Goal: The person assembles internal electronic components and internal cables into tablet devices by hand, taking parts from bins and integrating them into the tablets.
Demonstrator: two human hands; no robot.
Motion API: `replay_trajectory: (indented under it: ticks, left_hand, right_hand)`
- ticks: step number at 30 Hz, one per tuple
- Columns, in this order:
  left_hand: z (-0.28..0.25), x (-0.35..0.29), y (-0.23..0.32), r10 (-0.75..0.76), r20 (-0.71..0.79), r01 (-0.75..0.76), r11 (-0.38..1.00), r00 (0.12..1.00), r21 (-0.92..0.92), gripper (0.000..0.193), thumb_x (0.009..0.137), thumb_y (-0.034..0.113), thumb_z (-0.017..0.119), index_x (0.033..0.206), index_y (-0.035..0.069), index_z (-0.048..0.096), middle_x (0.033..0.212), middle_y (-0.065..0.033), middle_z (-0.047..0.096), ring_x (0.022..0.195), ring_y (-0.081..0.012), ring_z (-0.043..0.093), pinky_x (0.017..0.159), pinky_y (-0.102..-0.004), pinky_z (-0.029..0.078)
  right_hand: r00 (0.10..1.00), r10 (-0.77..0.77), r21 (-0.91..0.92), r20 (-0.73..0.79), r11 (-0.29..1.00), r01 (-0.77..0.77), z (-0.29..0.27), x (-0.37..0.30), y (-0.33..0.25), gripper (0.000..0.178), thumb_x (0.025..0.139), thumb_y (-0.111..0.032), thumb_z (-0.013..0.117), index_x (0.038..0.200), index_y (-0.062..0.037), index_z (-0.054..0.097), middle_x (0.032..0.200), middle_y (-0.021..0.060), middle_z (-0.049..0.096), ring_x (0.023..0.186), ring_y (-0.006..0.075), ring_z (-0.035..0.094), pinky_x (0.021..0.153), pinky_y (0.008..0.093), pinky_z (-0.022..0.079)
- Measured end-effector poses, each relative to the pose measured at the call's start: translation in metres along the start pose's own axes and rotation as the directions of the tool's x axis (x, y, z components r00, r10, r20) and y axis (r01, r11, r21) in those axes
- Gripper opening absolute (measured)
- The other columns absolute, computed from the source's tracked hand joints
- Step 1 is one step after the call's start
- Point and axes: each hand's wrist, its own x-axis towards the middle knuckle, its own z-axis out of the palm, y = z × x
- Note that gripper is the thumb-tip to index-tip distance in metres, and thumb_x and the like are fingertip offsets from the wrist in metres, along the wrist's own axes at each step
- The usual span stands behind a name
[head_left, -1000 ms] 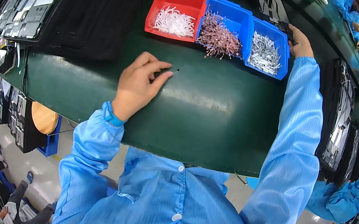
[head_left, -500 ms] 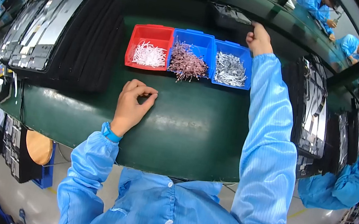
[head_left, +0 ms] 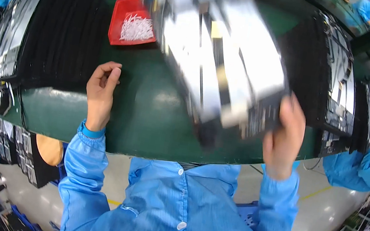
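My right hand grips the near right corner of a flat black electronic device assembly with silver panels and a dark middle strip. The assembly is tilted above the table and blurred by motion. My left hand rests near the left side of the green table, thumb and fingers pinched together. Whether anything tiny is between them I cannot make out. Beyond that hand stands a red bin holding small white strip-like pieces. The device covers the place where the two blue bins stood.
A tall row of similar assemblies with black padding stands at the left. Another row stands at the right. A round wooden disc is below the table's left edge. People in blue sleeves are at the sides.
My right hand has brought the device assembly from the table's far side toward me, lifting its silver face into view. The left hand has shifted left and nearer, still pinched.
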Motion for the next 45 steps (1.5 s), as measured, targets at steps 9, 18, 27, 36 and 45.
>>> replay_trajectory:
  ticks: [9,18,27,36,45]
  left_hand:
    - [0.044,-0.017,0.043,-0.108,0.46,0.063,0.992,0.881,0.112,0.011,0.102,0.013,0.056,0.104,0.003,0.06,0.137,-0.0134,0.058,0.1,-0.0108,0.06,0.082,-0.0258,0.048]
    - [0.081,-0.019,0.049,0.098,0.554,-0.284,0.923,0.827,0.261,0.009,0.097,0.005,0.059,0.105,0.0,0.058,0.122,-0.0207,0.062,0.102,-0.0292,0.066,0.076,-0.0345,0.052]
    - [0.107,-0.001,0.056,0.236,0.609,-0.561,0.711,0.758,0.423,0.007,0.094,0.007,0.059,0.097,0.002,0.055,0.09,-0.0178,0.065,0.083,-0.0409,0.063,0.071,-0.0494,0.05]
    - [0.122,0.0,0.06,0.203,0.657,-0.622,0.601,0.726,0.502,0.008,0.091,0.005,0.058,0.097,0.003,0.053,0.088,-0.017,0.064,0.083,-0.0387,0.064,0.072,-0.0482,0.051]
    - [0.126,-0.003,0.062,0.258,0.722,-0.745,0.431,0.643,0.51,0.024,0.081,0.001,0.064,0.101,0.002,0.051,0.093,-0.0161,0.063,0.087,-0.038,0.065,0.073,-0.0456,0.054]
  right_hand:
    - [0.921,0.388,-0.285,-0.047,0.878,-0.385,-0.074,-0.098,0.039,0.046,0.102,-0.025,0.056,0.138,0.0027,0.046,0.084,0.0075,0.067,0.053,0.01,0.057,0.042,0.0224,0.041]
    - [0.866,0.234,-0.892,0.443,0.214,0.398,-0.09,-0.078,0.02,0.101,0.068,-0.036,0.091,0.144,0.0064,0.04,0.116,0.026,0.065,0.09,0.0295,0.073,0.069,0.041,0.058]
    - [0.872,0.214,-0.879,0.44,0.302,0.369,-0.08,-0.088,0.042,0.096,0.066,-0.035,0.093,0.135,0.0118,0.047,0.09,0.0171,0.071,0.067,0.021,0.072,0.058,0.0306,0.059]
    - [0.918,0.116,-0.836,0.379,0.468,0.286,-0.068,-0.037,0.021,0.083,0.08,-0.036,0.084,0.136,0.013,0.047,0.079,0.0142,0.059,0.061,0.0188,0.057,0.056,0.033,0.048]
    - [0.923,0.049,-0.81,0.381,0.499,0.307,-0.036,0.025,0.043,0.05,0.096,-0.025,0.066,0.128,0.0129,0.054,0.078,0.0188,0.061,0.062,0.0248,0.06,0.056,0.0369,0.048]
